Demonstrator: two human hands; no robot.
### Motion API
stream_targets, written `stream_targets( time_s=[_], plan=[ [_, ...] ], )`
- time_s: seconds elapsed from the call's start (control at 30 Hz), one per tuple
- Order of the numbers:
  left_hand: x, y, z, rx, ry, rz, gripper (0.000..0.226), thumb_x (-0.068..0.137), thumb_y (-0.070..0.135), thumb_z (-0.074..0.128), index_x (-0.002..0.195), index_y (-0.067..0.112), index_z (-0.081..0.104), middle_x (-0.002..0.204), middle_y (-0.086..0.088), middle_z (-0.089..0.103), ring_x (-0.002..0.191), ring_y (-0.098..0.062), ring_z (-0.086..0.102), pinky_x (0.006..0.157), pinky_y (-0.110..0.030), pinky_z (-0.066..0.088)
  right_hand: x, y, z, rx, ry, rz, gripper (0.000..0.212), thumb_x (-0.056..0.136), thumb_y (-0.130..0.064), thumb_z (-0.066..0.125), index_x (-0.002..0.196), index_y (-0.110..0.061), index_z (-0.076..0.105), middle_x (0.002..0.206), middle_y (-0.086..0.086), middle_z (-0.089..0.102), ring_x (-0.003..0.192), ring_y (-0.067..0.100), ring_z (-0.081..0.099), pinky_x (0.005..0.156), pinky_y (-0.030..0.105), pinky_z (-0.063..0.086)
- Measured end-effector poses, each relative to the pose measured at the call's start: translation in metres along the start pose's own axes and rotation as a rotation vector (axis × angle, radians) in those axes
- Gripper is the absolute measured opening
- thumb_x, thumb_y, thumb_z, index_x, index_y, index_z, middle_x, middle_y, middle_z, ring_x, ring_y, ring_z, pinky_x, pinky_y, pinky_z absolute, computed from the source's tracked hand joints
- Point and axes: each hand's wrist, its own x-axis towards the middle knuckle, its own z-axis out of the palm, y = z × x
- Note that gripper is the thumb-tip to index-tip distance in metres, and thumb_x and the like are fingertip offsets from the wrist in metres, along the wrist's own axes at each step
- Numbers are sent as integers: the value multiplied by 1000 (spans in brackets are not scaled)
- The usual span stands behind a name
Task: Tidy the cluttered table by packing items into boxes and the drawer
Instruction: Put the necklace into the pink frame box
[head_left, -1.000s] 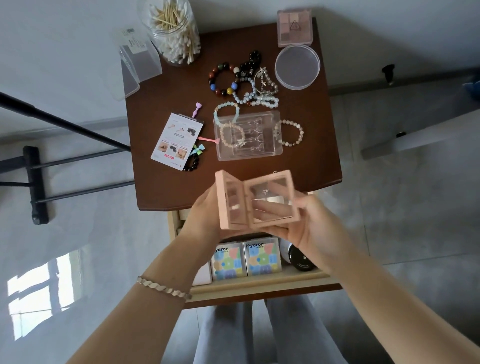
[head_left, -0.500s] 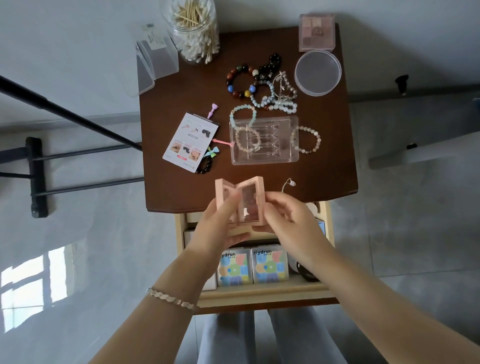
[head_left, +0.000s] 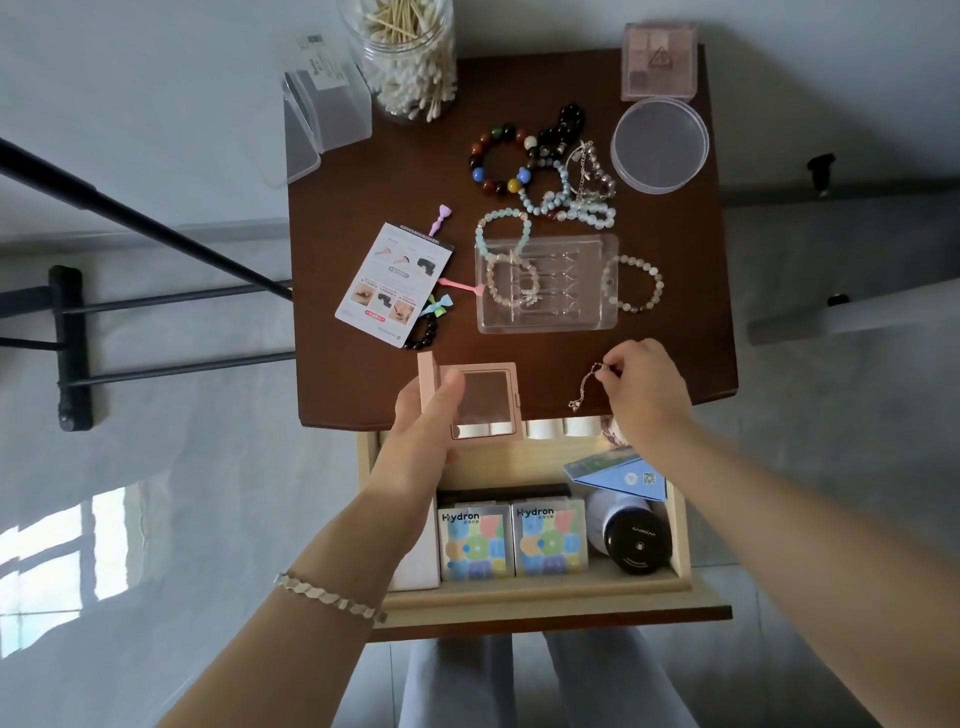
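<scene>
A small pink box with clear window panels is open like a book, gripped by the left hand over the brown table's near edge. Just right of it, the right hand pinches a thin silver chain by its top end. Below, the wooden drawer is open.

On your bench you have one jar of cotton swabs, one clear hinged box, one eyeshadow palette, one round clear lid, one clear tray and one printed card. You can count six bead bracelets lying singly; the pale blue tangle cannot be counted. There is one pink box and one thin chain. Your drawer holds two Hydron cartons and one black-capped bottle.
</scene>
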Motion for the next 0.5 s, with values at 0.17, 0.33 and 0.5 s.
stream_targets(
  time_s=[0.17, 0.33, 0.5],
  plan=[
    [0, -1, 2, -4, 27, -34, 54, 90, 55, 45, 137, 30, 37, 126, 1, 54, 118, -22, 50, 108, -44, 37, 6, 3, -2, 23, -30, 18, 16, 89, -20, 58, 99, -8, 64, 106, 12, 60, 90, 26, 59, 75, 33, 46],
    [-7, 2, 11, -112, -14, -44, 53, 89, 54, 46, 133, 24, 43, 117, -2, 58, 109, -18, 54, 99, -39, 44, -17, -5, -29, 309, -26, -74, 8, 81, -14, 67, 88, -10, 67, 80, 1, 66, 67, 6, 56, 60, 7, 44],
    [-10, 4, 26, -209, -52, -27, 73, 79, 66, 44, 131, 14, 50, 101, -7, 57, 87, -14, 58, 82, -35, 48, -64, -38, -78, 616, -61, -148, 16, 79, -6, 67, 83, -21, 64, 76, -12, 64, 73, 1, 61, 67, 5, 47]
  ],
)
